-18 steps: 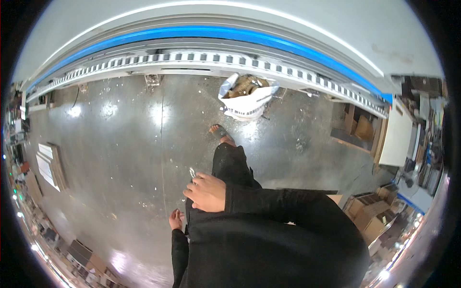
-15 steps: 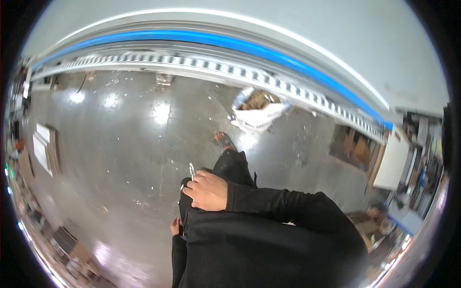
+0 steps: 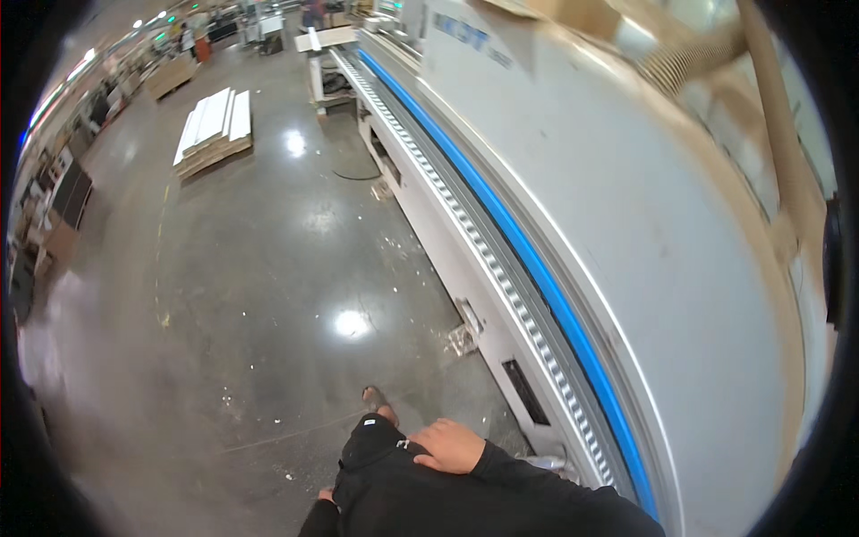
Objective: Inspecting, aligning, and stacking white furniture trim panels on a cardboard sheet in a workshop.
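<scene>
My right hand [image 3: 452, 446] rests in front of my waist against the black clothing [image 3: 394, 488]. Its fingers point left and the thumb stands a little apart. A small white strip, perhaps a cord end [image 3: 403, 443], shows right at the fingertips; whether it is gripped is unclear. Low at my left side hangs my left hand [image 3: 327, 494], only a small part of it visible beside the black sleeve, its fingers mostly hidden. One foot in a sandal [image 3: 380, 403] shows ahead of me on the grey floor.
A long machine with a blue rail [image 3: 537, 268] and a ridged track [image 3: 474, 233] runs along my right. White boards [image 3: 215, 121] lie stacked ahead to the left. A black cable [image 3: 356, 176] lies near the machine's base. Scraps dot the shiny floor [image 3: 295, 268].
My view has turned left and lifted, so the machine now runs along my right instead of across the front. The white sack has left the view. My right hand stays at my waist.
</scene>
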`<state>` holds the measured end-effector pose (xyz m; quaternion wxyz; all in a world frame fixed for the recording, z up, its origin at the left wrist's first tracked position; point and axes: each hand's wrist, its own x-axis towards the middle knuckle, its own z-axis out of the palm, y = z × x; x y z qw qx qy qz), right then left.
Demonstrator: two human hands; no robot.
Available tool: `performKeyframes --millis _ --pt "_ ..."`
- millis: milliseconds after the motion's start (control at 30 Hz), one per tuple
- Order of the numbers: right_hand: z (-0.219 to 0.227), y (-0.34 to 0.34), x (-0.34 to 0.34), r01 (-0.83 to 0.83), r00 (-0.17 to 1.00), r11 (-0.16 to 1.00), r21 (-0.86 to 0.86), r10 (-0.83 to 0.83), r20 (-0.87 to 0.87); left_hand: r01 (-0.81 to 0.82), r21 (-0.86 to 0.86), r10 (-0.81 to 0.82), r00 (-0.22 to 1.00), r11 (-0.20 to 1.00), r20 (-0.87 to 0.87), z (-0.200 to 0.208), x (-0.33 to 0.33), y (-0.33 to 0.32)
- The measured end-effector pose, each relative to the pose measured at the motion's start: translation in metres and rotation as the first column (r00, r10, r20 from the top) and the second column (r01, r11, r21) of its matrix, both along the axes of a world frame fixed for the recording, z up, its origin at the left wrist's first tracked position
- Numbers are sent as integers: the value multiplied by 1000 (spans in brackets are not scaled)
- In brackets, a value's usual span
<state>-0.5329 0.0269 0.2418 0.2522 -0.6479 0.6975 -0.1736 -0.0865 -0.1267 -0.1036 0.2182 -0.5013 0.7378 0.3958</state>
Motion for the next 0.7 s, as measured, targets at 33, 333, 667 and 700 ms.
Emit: performKeyframes --millis 33,333,667,700 --pt "16 -31 -12 -31 999 1000 2 31 -23 -108 -38 107 994 993 -15 -10 -24 -29" --pt "63 -271 -115 -140 988 988 -66 136 -68 -563 356 654 516 746 -553 17 -289 -330" --pt "-1 -488 -212 -317 942 947 -44 320 105 -450 77 406 703 890 -584 14 -363 -535" --pt "-8 -509 -231 -280 956 960 -5 279 96 -363 -81 294 849 928 -439 12 -356 -542"
